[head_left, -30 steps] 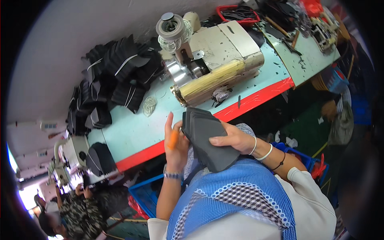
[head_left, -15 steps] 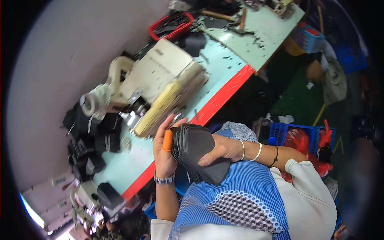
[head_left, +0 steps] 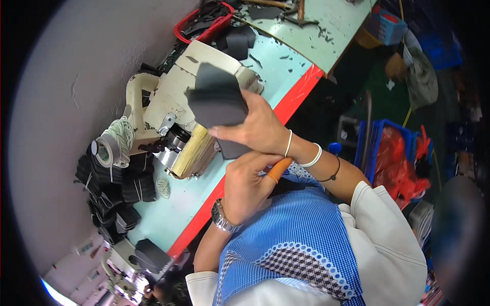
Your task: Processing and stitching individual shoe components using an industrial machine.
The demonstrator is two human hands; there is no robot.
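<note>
My right hand (head_left: 263, 122) grips a stack of flat black pieces (head_left: 217, 97), its thumb across the near face. The stack is raised over the sewing machine and slightly blurred. My left hand (head_left: 250, 178), with an orange finger cover (head_left: 279, 170) and a metal watch (head_left: 223, 217), is curled in against the underside of my right wrist. Its fingers are bent close to a white wristband (head_left: 289, 143); whatever they pinch is hidden. A second white band (head_left: 312, 157) and a dark cord sit farther up my right forearm.
A cream sewing machine (head_left: 194, 66) stands on the pale table with a red edge (head_left: 301, 89). Left of it are a cord spool (head_left: 115, 143) and bundled black pieces (head_left: 138, 183). A red basket (head_left: 204, 25) lies at the back; a blue crate (head_left: 385, 153) holds red bags at right.
My right hand has lifted the stack up and away from my apron. My left hand has let go of the stack and moved right and down to my right wrist.
</note>
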